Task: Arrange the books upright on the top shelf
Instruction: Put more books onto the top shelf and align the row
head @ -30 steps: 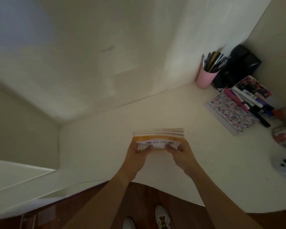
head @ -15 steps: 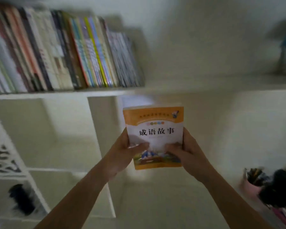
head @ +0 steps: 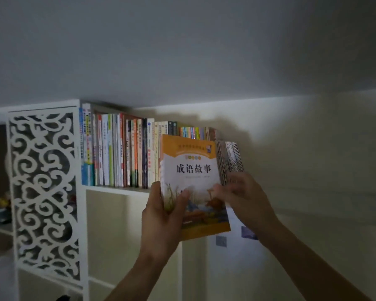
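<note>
While left hand (head: 163,216) grips orange book (head: 193,183) upright before top shelf (head: 117,189), right hand (head: 245,198) blurred at book's right edge, grip unclear; book row (head: 122,153) fills shelf's left end.

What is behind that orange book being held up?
Behind the orange book runs the row of upright books on the top shelf. Their tops show above it, and a dark stack leans to its right. The middle spines are covered.
</note>
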The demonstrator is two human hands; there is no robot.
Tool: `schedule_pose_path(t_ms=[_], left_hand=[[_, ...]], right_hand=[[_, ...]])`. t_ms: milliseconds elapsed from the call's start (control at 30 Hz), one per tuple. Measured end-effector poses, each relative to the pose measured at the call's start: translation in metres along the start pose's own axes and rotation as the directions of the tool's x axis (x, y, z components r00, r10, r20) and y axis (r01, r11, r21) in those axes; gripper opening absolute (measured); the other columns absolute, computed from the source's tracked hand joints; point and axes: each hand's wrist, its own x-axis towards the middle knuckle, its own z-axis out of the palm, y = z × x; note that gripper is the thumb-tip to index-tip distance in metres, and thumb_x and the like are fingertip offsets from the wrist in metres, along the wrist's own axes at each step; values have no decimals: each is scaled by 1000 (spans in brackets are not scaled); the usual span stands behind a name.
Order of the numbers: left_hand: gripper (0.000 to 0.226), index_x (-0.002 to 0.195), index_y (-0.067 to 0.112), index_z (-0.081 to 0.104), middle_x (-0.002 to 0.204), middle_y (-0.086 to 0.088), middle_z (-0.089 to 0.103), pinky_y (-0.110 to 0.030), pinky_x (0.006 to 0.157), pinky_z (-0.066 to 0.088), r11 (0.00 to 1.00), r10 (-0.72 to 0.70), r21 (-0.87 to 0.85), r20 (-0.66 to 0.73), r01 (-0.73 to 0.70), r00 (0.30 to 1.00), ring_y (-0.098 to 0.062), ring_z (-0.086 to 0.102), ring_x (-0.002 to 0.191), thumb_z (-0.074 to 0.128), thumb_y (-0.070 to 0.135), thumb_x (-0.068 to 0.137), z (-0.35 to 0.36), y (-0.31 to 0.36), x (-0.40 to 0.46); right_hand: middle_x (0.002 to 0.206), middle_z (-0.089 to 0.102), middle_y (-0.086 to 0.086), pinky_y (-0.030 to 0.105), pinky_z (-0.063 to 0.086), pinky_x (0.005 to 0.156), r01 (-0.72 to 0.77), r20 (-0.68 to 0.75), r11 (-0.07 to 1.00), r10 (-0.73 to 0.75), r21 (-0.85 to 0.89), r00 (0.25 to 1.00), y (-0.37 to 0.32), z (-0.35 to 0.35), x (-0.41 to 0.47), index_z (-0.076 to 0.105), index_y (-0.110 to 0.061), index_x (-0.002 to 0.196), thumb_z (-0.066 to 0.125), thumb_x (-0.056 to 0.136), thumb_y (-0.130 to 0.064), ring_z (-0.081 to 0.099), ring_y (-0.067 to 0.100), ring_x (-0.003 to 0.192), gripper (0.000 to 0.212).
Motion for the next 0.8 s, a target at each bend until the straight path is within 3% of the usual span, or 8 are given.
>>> schedule_pose_path(t_ms=[100, 200, 300, 467, 600, 700, 800], left_hand=[[27, 116, 30, 50, 103, 18, 73, -28, 62, 63, 970, 168, 201, -139, -138, 976, 2, 72, 81, 68, 38, 96, -7, -2, 27], [23, 112, 33, 45, 100, 25, 67, -19, 57, 57, 933, 257, 301, -179, -196, 950, 9, 68, 80, 64, 33, 99, -5, 1, 53], [23, 112, 31, 45, 99, 26, 65, -16, 56, 56, 932, 249, 311, -177, -186, 952, 10, 67, 81, 64, 31, 99, 1, -5, 70], [22, 112, 37, 47, 104, 25, 67, -17, 61, 58, 951, 219, 253, -146, -177, 965, 7, 69, 85, 64, 33, 99, 10, -18, 74], [21, 110, 35, 45, 101, 21, 69, -24, 58, 60, 950, 216, 258, -127, -178, 968, 1, 72, 82, 63, 38, 98, 17, -23, 75], [23, 112, 29, 48, 99, 19, 70, -25, 59, 60, 958, 209, 227, -129, -176, 969, 1, 71, 82, 64, 36, 98, 21, -23, 75], [21, 111, 34, 47, 98, 27, 68, -29, 60, 61, 953, 230, 228, -127, -198, 965, 5, 69, 79, 63, 39, 98, 29, -19, 73]], right_hand=[[118, 56, -3, 38, 51, 88, 101, -290, 914, -227, -393, 930, -1, -2, 40, 47, -24, 129, 77, 78, -57, 57, 20, 108, 68], [136, 45, 10, 42, 48, 92, 38, -291, 814, -251, -579, 923, 1, 5, 77, 35, -16, 142, 78, 73, -65, 48, 32, 124, 95], [137, 42, 15, 44, 50, 88, 8, -254, 750, -235, -661, 938, 10, 17, 104, 27, -12, 146, 78, 68, -70, 48, 36, 123, 110], [134, 45, 12, 46, 52, 88, -10, -228, 761, -182, -649, 956, 35, 12, 120, 28, -14, 145, 79, 67, -69, 52, 35, 120, 108], [125, 52, 7, 42, 52, 87, 62, -202, 787, -233, -614, 951, 44, 4, 120, 34, -17, 141, 76, 77, -56, 56, 31, 111, 86], [113, 56, 9, 48, 57, 77, 83, -287, 802, -305, -591, 908, 53, 6, 115, 38, -11, 136, 71, 84, -41, 61, 33, 97, 68], [113, 53, 12, 49, 59, 68, 81, -335, 813, -325, -576, 885, 62, 9, 111, 32, -8, 136, 73, 84, -34, 62, 33, 89, 71]])
